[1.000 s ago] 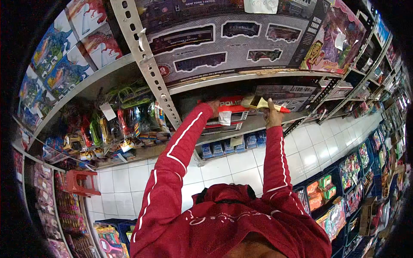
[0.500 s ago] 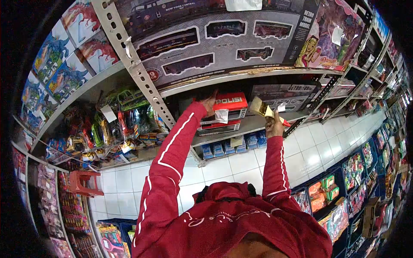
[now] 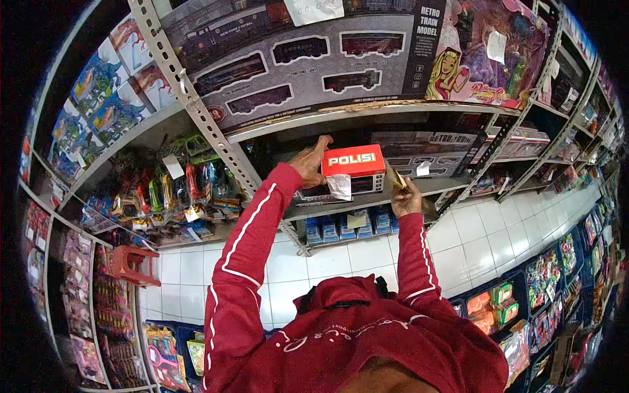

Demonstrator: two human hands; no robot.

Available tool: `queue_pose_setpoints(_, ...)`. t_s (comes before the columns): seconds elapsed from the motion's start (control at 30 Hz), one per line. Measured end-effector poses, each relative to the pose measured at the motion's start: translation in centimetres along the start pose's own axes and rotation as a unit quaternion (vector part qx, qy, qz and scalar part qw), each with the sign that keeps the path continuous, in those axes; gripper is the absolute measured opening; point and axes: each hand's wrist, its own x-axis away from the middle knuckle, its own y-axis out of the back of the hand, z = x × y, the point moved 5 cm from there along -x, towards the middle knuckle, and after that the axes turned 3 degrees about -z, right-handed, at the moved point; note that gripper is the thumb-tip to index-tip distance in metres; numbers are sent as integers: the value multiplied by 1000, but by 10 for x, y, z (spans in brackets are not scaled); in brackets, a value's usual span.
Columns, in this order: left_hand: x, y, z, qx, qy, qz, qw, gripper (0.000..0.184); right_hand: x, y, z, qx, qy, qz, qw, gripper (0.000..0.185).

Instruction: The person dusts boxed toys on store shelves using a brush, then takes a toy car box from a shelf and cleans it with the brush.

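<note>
A red box marked POLISI [image 3: 352, 160] stands at the front of the middle shelf, a white paper tag on its front. My left hand [image 3: 310, 161] grips its left end, thumb and fingers around it. More boxes lie beneath it. At the box's right side, my right hand [image 3: 407, 198] is closed around a paintbrush [image 3: 395, 178], whose bristles are by the box's right edge. The brush handle is mostly hidden by the hand.
A large train-set box [image 3: 301, 65] fills the shelf above. Behind my right hand stands a Retro Train box [image 3: 445, 147]. Blue packs [image 3: 347, 226] sit below. Bagged toys [image 3: 167, 190] and a red stool [image 3: 133, 265] are at left.
The red box has come forward and tilted slightly in my left hand. My right hand has turned the brush and brought it to the box's right side. The view has shifted right.
</note>
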Motion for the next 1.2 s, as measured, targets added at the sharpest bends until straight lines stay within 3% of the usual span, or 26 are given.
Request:
queue_pose_setpoints(0.07,2,-1,-6,-13,-3,-2,1000,94,-3,18,8,25,5,-8,1000,14)
queue_pose_setpoints(0.17,4,-3,-6,-36,22,6,999,95,3,47,38,206,90,-134,965,16)
queue_pose_setpoints(0.2,5,-4,-4,-44,34,10,998,95,17,37,48,251,214,-158,931,17)
queue_pose_setpoints(0.3,8,-7,-3,-38,27,-32,998,94,69,3,65,279,373,-102,879,28)
queue_pose_setpoints(0.4,11,-3,-18,-27,67,-8,997,94,115,-34,72,327,429,-67,839,31)
queue_pose_setpoints(0.5,5,-9,-21,-38,41,-14,998,93,140,-63,70,382,484,2,787,31)
queue_pose_setpoints(0.53,5,-9,-24,-29,53,0,998,93,143,-66,65,372,464,21,804,30)
queue_pose_setpoints(0.63,5,-6,-36,-21,66,24,997,92,161,-83,65,459,589,100,658,25)
queue_pose_setpoints(0.67,5,-6,-38,-29,56,21,998,92,168,-86,65,467,606,114,634,23)
queue_pose_setpoints(0.87,9,1,-45,-40,56,33,997,92,198,-99,43,534,644,178,518,22)
queue_pose_setpoints(0.97,7,0,-33,-29,56,36,997,93,191,-90,28,592,577,212,521,26)
queue_pose_setpoints(1.1,12,8,-39,-41,65,38,996,94,202,-96,28,616,635,190,426,40)
queue_pose_setpoints(1.2,12,12,-46,-56,85,54,993,94,199,-106,25,618,631,194,428,44)
